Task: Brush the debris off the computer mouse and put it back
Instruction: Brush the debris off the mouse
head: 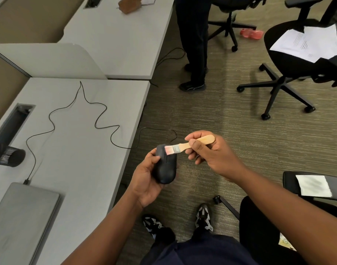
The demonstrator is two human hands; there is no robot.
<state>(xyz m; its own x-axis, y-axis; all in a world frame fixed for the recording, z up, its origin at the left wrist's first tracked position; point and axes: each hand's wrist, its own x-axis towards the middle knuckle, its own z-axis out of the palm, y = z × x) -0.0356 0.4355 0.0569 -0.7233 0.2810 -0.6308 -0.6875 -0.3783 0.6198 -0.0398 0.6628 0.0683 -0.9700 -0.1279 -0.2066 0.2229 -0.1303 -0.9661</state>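
A black computer mouse [166, 169] lies in my left hand [146, 178], held over the carpet just off the desk's right edge, my thumb curled against its left side. My right hand [211, 153] pinches the wooden handle of a small brush [186, 146] between thumb and fingers. The brush's pale pink bristles [168, 150] touch the front of the mouse. The mouse's thin black cable [99, 115] snakes back across the grey desk [78, 159].
A closed grey laptop [20, 217] lies at the desk's near left, with a black mesh cup [11, 156] beyond it. A person's legs [194, 44] stand ahead. Office chairs [290, 60] with papers stand right; another chair [297, 207] is close at my right.
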